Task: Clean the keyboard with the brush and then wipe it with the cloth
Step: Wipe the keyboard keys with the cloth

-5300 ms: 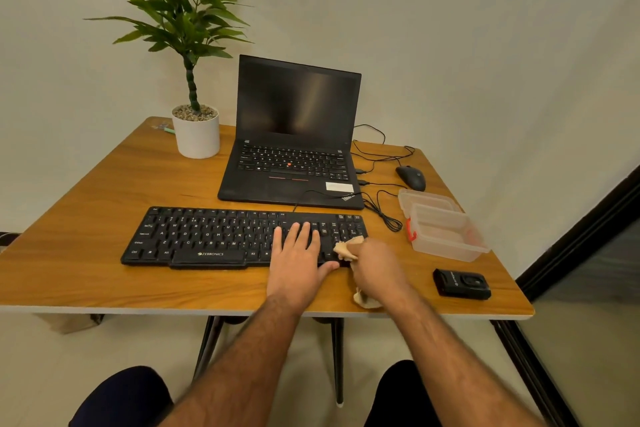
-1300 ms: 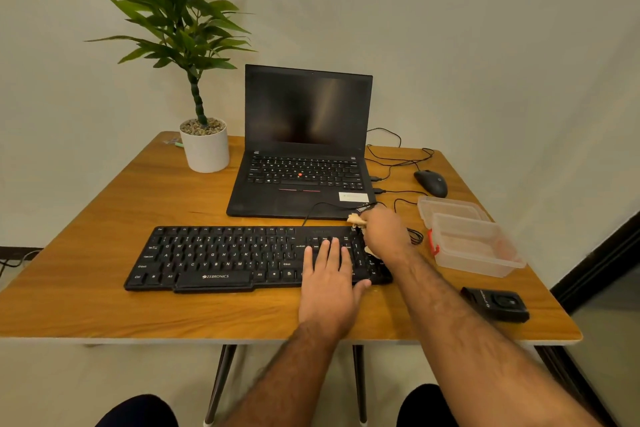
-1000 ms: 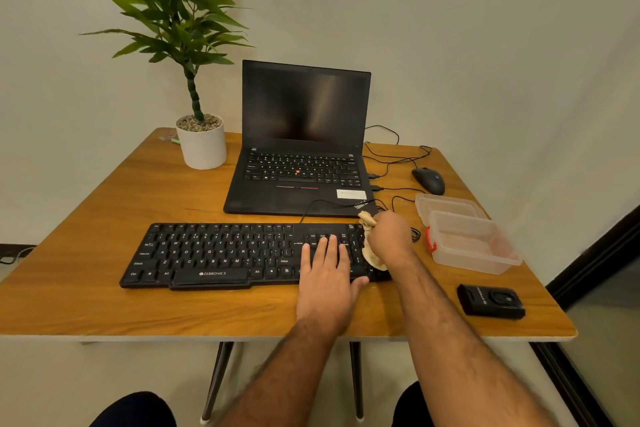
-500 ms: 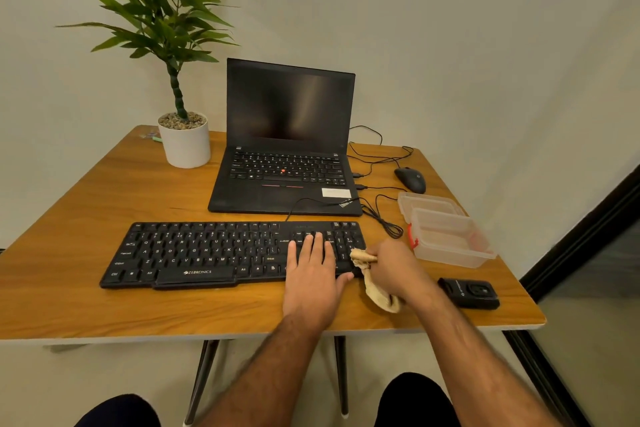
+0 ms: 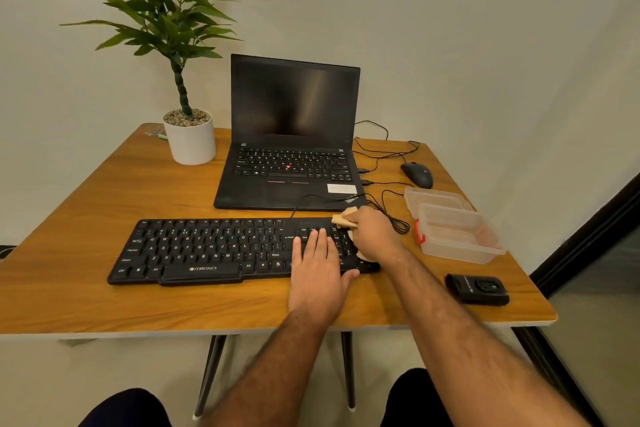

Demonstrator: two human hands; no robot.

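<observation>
The left hand (image 5: pixel 317 274) lies flat with straight fingers on the right part of the black keyboard (image 5: pixel 214 248) (it sits on the wooden table (image 5: pixel 104 204)), while the right hand (image 5: pixel 375 234) squeezes the tan cloth (image 5: pixel 343 220) on the keyboard's far right corner.

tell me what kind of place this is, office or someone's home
Probably a small desk workspace; home or office can't be told. A wooden table against a plain wall holds an open laptop, a separate black keyboard, a wired mouse and a potted plant.
</observation>
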